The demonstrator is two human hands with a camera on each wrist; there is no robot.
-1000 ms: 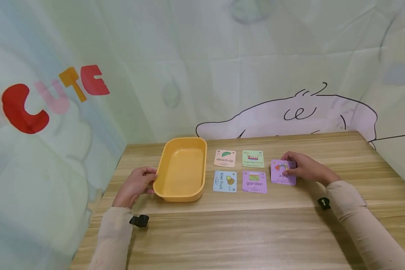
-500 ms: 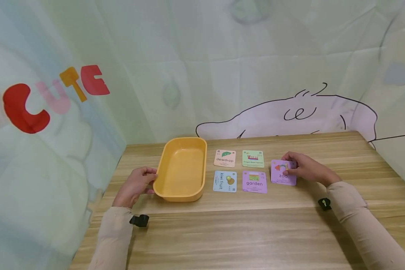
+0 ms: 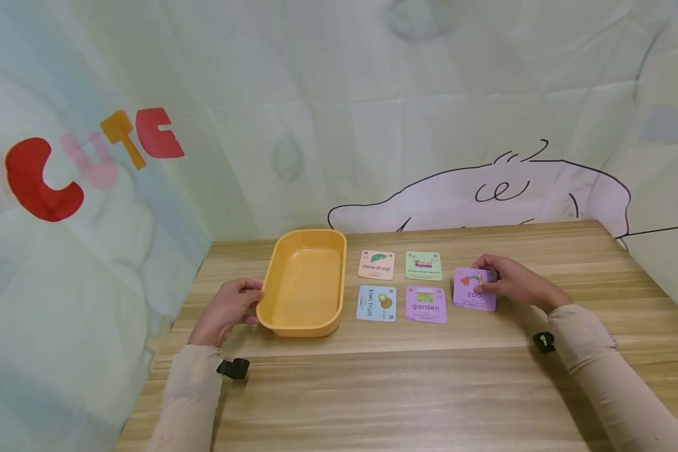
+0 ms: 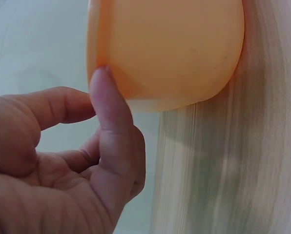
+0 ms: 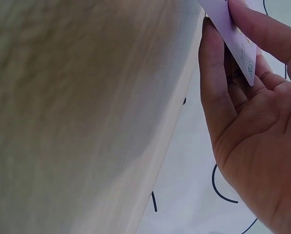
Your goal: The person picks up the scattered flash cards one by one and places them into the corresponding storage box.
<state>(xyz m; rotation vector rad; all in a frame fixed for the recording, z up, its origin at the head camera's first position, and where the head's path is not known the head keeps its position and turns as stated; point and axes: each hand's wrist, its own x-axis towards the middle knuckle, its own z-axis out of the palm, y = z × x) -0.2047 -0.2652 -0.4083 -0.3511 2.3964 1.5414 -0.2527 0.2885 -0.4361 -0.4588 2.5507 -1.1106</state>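
At the left side of a yellow tray (image 3: 302, 292), my left hand (image 3: 230, 309) pinches the near-left part of its wall between thumb and fingers. The left wrist view shows the thumb and a finger meeting at the tray's edge. My right hand (image 3: 514, 284) holds a purple "zoo" card (image 3: 470, 297), thumb on its printed face and fingers behind; the right wrist view shows this grip on the card (image 5: 238, 44). Left of it lie a purple "garden" card (image 3: 426, 307), a green Dragon Boat Festival card (image 3: 424, 270), a pink "dewdrop" card (image 3: 376, 268) and a blue "kiwi fruit" card (image 3: 376, 307).
The wood-grain table (image 3: 407, 395) ends at a back edge against a printed curtain (image 3: 316, 125). Four flat cards lie in two rows between the tray and my right hand. Each wrist wears a small black device (image 3: 234, 369).
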